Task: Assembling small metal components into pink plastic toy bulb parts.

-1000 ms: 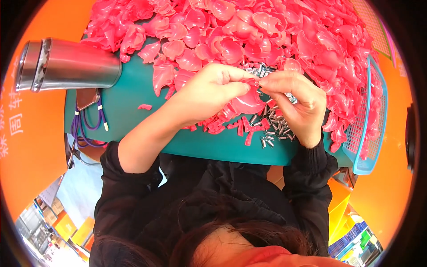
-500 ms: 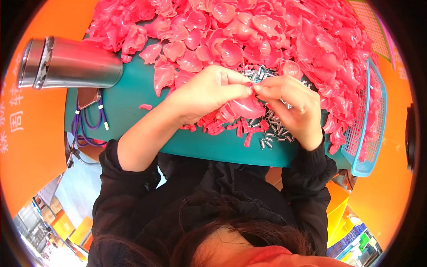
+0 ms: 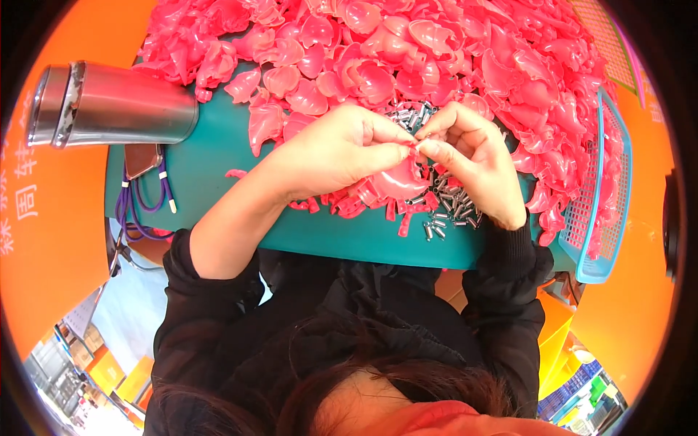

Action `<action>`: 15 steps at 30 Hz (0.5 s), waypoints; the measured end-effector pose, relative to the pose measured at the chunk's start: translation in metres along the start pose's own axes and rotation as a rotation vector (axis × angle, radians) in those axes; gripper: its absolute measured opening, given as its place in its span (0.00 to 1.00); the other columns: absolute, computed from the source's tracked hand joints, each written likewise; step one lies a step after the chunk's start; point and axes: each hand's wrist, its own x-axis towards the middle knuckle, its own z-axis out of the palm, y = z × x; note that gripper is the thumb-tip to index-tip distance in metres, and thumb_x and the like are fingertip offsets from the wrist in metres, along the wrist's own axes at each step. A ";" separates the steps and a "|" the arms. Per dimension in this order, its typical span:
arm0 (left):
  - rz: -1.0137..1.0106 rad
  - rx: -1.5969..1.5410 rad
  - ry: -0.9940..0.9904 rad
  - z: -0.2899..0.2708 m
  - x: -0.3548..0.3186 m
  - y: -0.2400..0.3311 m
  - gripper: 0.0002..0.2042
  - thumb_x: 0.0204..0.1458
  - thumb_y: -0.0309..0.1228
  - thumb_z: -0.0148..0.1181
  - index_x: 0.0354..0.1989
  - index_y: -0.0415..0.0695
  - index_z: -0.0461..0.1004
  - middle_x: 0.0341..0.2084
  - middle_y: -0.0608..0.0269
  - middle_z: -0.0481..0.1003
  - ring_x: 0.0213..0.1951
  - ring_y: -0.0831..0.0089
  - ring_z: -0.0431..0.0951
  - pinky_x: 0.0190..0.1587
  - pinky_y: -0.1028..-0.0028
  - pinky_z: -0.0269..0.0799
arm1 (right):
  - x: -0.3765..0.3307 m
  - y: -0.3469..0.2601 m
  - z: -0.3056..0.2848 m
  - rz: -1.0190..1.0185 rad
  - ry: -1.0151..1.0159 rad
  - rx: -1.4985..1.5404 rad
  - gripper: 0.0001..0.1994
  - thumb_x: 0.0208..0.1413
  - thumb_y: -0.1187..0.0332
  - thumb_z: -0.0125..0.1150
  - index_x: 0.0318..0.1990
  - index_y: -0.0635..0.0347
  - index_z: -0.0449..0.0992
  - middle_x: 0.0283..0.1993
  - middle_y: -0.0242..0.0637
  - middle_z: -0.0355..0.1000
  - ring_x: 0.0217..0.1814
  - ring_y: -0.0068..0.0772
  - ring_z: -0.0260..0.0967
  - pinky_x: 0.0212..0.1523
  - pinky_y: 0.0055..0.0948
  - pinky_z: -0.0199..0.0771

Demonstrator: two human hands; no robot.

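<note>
My left hand and my right hand meet fingertip to fingertip over the near middle of the table. Both are closed in a pinch on a small pink plastic piece, mostly covered by the fingers. Right under the fingers is a curved, glossy pink plastic shell; whether it joins the pinched piece I cannot tell. Small silver metal cylinders lie loose below and behind my right hand. Short pink plastic scraps are scattered beneath my left hand.
A large heap of pink plastic shells covers the far side of the green table. On the left lie a steel tumbler and a phone with a purple cord. A blue basket stands at the right edge.
My right hand has turned, its thumb now more in view and its fingers more curled. Left hand and pinched piece stay in nearly the same place.
</note>
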 end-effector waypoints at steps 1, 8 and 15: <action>0.001 0.000 -0.001 0.000 0.000 0.000 0.12 0.56 0.24 0.52 0.46 0.32 0.74 0.37 0.63 0.77 0.38 0.83 0.73 0.40 0.81 0.69 | 0.001 0.001 -0.002 0.000 0.001 -0.001 0.07 0.53 0.75 0.61 0.38 0.64 0.71 0.34 0.30 0.72 0.37 0.17 0.69 0.38 0.17 0.67; -0.033 0.074 -0.006 0.001 -0.002 0.004 0.13 0.54 0.21 0.50 0.46 0.32 0.73 0.36 0.65 0.77 0.37 0.84 0.73 0.38 0.82 0.69 | -0.002 0.006 0.001 0.009 0.024 -0.039 0.06 0.54 0.73 0.60 0.38 0.62 0.72 0.33 0.29 0.73 0.34 0.16 0.69 0.34 0.15 0.65; 0.120 -0.275 0.193 0.006 -0.003 0.013 0.14 0.56 0.25 0.49 0.49 0.36 0.73 0.38 0.56 0.78 0.36 0.78 0.77 0.30 0.82 0.70 | 0.003 -0.001 -0.005 -0.141 0.257 -0.076 0.07 0.55 0.74 0.58 0.42 0.63 0.75 0.31 0.28 0.72 0.32 0.13 0.67 0.32 0.15 0.65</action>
